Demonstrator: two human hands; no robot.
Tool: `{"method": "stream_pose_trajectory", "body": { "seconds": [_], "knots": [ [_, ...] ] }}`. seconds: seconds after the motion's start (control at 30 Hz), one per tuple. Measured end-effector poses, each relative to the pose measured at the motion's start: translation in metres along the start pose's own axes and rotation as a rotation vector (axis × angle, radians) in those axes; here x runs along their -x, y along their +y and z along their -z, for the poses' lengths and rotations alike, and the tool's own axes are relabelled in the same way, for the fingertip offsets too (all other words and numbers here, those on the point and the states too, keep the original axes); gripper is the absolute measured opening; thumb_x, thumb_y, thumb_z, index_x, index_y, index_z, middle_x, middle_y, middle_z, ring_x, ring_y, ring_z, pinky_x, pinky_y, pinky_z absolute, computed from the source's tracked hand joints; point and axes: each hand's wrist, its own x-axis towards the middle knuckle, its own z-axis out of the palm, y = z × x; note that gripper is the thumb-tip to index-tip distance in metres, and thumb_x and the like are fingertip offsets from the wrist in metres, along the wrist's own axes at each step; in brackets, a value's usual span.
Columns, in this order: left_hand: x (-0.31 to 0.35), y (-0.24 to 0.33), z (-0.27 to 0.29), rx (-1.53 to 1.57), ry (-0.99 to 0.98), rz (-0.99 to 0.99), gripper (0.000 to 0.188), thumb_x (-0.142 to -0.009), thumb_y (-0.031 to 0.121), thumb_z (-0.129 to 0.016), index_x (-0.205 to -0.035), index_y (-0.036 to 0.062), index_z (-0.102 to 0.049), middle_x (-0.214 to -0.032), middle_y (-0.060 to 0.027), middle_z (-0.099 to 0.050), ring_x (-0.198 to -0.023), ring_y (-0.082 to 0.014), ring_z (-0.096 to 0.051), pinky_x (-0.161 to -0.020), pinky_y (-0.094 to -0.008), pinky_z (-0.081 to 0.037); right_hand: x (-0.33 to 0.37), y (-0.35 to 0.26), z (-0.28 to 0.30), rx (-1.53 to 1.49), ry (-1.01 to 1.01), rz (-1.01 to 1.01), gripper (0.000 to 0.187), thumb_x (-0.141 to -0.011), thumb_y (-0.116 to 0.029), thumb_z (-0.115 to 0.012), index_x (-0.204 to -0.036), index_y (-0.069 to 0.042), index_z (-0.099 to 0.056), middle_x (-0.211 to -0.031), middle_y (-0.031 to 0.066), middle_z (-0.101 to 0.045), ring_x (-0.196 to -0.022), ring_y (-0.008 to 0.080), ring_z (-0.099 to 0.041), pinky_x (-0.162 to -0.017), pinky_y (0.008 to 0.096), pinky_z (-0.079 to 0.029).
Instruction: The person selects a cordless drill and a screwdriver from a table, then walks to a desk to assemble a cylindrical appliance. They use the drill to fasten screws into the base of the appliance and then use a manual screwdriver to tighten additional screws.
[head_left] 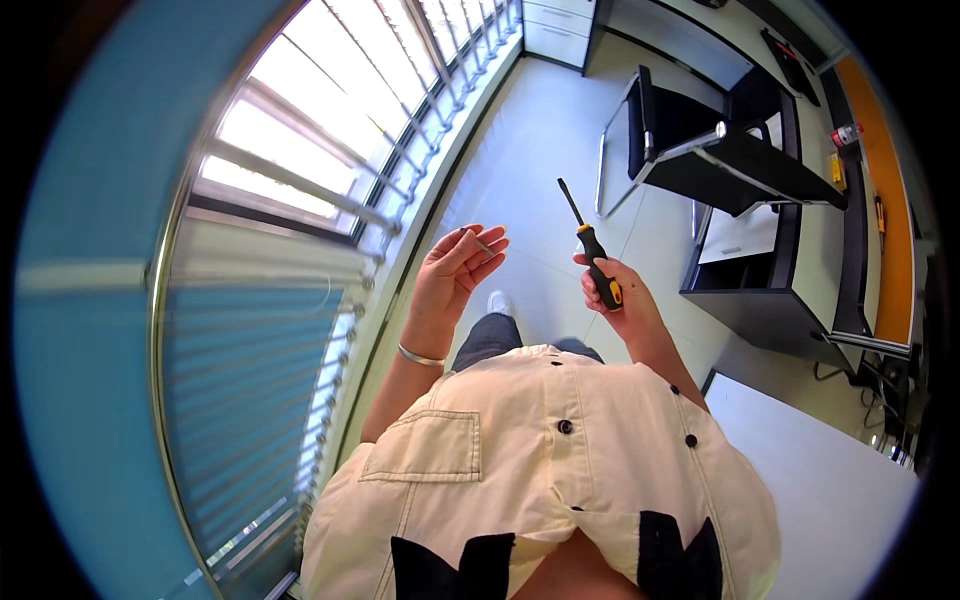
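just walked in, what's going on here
A person stands on a pale tiled floor, both hands raised in front of them. The right hand grips a black-and-yellow screwdriver, its shaft pointing up and away from the body. The left hand pinches a small thin piece, too small to identify. The two are held apart. A black chair stands ahead, to the right.

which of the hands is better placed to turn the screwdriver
Probably the right hand: it grips the screwdriver by its handle, blade pointing away from the body; the left hand pinches a thin item.
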Motion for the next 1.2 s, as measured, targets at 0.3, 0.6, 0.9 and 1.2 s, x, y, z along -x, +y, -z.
{"method": "stream_pose_trajectory", "body": {
  "seconds": [0.3,0.6,0.9,1.2],
  "knots": [
    [-0.221,0.049,-0.043,-0.291,-0.012,0.250,0.017,-0.087,0.015,-0.055,-0.100,0.0041,-0.059,-0.086,-0.0035,-0.061,-0.079,-0.0122,-0.058,-0.073,-0.0273,-0.048,-0.132,-0.103,0.007,-0.178,0.236,0.165,0.030,-0.082,-0.020,-0.055,-0.104,0.001,-0.054,-0.069,0.0032,-0.054,-0.053,0.0084,-0.047,-0.047,0.0199,-0.037],
    [-0.454,0.090,-0.078,-0.545,-0.109,0.369,0.021,-0.086,0.013,-0.056,-0.101,-0.0006,-0.060,-0.079,-0.0024,-0.060,-0.065,-0.0058,-0.052,-0.056,-0.0177,-0.041,-0.322,-0.252,0.043,-0.209,0.424,0.239,0.021,-0.080,-0.023,-0.061,-0.089,-0.005,-0.056,-0.069,0.0018,-0.054,-0.056,0.0092,-0.048,-0.049,0.0217,-0.040],
    [-0.657,0.139,-0.131,-0.568,-0.084,0.390,0.022,-0.086,0.012,-0.057,-0.102,-0.0023,-0.059,-0.078,-0.0029,-0.060,-0.064,-0.0060,-0.050,-0.054,-0.0184,-0.039,-0.469,-0.408,0.101,-0.025,0.783,0.309,0.019,-0.078,-0.026,-0.060,-0.082,-0.008,-0.056,-0.065,0.0004,-0.055,-0.054,0.0075,-0.050,-0.050,0.0215,-0.041],
    [-0.882,0.170,-0.209,-0.779,-0.375,0.498,0.022,-0.085,0.015,-0.058,-0.100,-0.0008,-0.061,-0.076,-0.0022,-0.060,-0.062,-0.0049,-0.050,-0.053,-0.0172,-0.038,-0.566,-0.535,0.213,-0.005,1.167,0.560,0.013,-0.075,-0.014,-0.059,-0.080,-0.004,-0.051,-0.061,0.0000,-0.048,-0.049,0.0065,-0.044,-0.044,0.0218,-0.036]
  ]
}}
